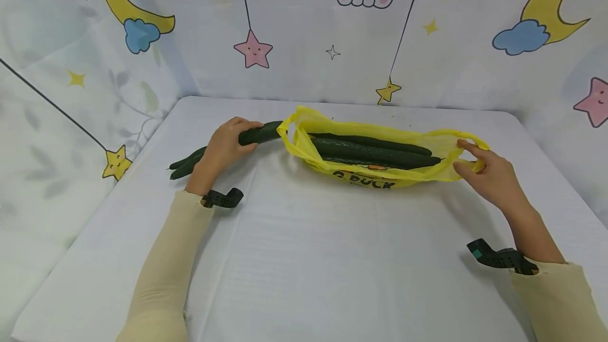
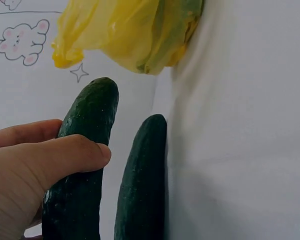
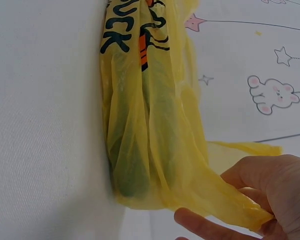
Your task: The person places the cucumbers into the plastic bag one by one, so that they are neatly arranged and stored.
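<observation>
In the head view my left hand (image 1: pixel 227 144) grips a dark green cucumber (image 1: pixel 263 133), its tip at the left handle of the yellow bag (image 1: pixel 404 176). The left wrist view shows thumb and fingers around this cucumber (image 2: pixel 90 112), with a second cucumber (image 2: pixel 142 185) lying beside it. My right hand (image 1: pixel 496 178) pinches the bag's right end; in the right wrist view the yellow film (image 3: pixel 190 175) runs between the fingers of that hand (image 3: pixel 270 195). Several cucumbers (image 1: pixel 375 153) lie inside the bag, seen through its open top.
Under the left hand, ends of cucumbers (image 1: pixel 185 168) rest on the white-covered table (image 1: pixel 309 257). A white backdrop (image 1: pixel 294 9) with moons and stars rises behind the table and on its left and right sides.
</observation>
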`<act>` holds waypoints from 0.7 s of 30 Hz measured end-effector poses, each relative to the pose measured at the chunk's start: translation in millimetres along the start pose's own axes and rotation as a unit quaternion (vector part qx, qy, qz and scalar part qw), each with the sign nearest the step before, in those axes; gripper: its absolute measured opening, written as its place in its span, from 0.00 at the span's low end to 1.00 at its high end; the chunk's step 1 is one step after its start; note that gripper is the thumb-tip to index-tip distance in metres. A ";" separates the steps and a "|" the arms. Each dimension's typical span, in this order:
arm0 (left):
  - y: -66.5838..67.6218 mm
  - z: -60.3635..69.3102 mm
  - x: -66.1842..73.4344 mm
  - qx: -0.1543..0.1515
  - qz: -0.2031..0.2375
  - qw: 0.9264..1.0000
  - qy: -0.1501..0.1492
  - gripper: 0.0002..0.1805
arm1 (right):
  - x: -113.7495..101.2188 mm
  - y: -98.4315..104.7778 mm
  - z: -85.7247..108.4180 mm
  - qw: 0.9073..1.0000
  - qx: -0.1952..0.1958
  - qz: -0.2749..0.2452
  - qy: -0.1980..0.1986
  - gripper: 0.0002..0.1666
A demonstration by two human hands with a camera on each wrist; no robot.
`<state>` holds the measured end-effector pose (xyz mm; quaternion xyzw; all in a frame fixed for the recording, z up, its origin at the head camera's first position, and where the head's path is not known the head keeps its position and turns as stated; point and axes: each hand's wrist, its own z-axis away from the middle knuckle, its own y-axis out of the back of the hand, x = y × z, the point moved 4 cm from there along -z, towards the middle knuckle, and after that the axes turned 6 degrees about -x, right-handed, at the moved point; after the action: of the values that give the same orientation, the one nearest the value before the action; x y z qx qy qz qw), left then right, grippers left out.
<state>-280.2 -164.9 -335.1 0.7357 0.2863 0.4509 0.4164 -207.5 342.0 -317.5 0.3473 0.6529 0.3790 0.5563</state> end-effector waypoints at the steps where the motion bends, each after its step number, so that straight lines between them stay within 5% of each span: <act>1: 1.7 0.0 1.8 0.008 -0.003 1.000 -0.006 0.26 | -0.1 0.1 0.0 1.000 0.000 -0.001 0.002 0.32; 21: 31.7 3.5 39.6 0.139 -0.037 0.986 -0.088 0.25 | -0.5 0.4 -0.2 1.000 -0.005 -0.001 -0.002 0.32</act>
<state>-258.6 -150.2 -291.6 0.8122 0.3358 0.3239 0.3502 -207.6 341.7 -316.9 0.3447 0.6501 0.3808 0.5600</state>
